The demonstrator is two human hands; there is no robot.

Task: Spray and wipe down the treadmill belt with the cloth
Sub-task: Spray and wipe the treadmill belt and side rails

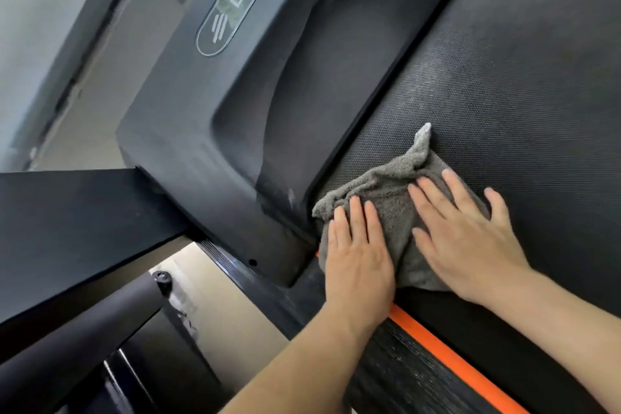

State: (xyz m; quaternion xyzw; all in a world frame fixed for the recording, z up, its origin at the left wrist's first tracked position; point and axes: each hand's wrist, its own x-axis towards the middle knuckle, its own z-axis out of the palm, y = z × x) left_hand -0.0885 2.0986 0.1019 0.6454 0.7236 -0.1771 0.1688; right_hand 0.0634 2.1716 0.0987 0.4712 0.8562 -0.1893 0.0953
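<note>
Head view: the left hand point(359, 255) and right hand point(467, 245) press flat, fingers straight, on the grey cloth point(393, 191) on the belt point(504, 94). A big black cover point(235, 111) stands just beside it, near an orange strip point(447, 356).

The left hand point(358, 255) and right hand point(470, 245) are bare, forearms point(571, 316) uncovered, fingernails short.
</note>
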